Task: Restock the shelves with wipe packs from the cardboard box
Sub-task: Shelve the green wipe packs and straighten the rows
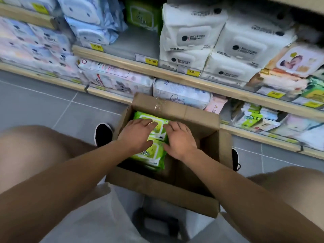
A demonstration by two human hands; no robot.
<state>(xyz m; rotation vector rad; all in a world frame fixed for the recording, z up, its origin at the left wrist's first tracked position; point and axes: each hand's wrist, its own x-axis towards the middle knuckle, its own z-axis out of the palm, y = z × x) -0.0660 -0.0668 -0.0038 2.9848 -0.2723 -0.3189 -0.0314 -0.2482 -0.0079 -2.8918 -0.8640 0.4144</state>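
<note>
Two green wipe packs [151,146] are seen inside the open cardboard box [175,190], stacked at its left side, one behind the other. The left hand [135,135] is laid flat on the packs, with the fingers stretched forward over the far pack and the thumb spread toward the near one. The right hand [180,139] is placed just beside it, at the right edge of the same packs, fingers also straight and slightly spread. Nothing is gripped by either hand — the packs are only touched from above. The right part of the box is dark, and it cannot be told what is in there.

The box is set on a grey tiled floor [43,102], between the person's bare knees, and a black shoe [103,133] is seen at its left side. Directly behind the box, wooden shelves [192,81] are filled with many packs — white wipe packs [196,37] on the upper level, a darker green pack [142,14] to their left, and pastel packs lower down. Yellow price tags [151,61] are fixed along the shelf edges. An open gap is visible on the upper shelf, left of the white packs.
</note>
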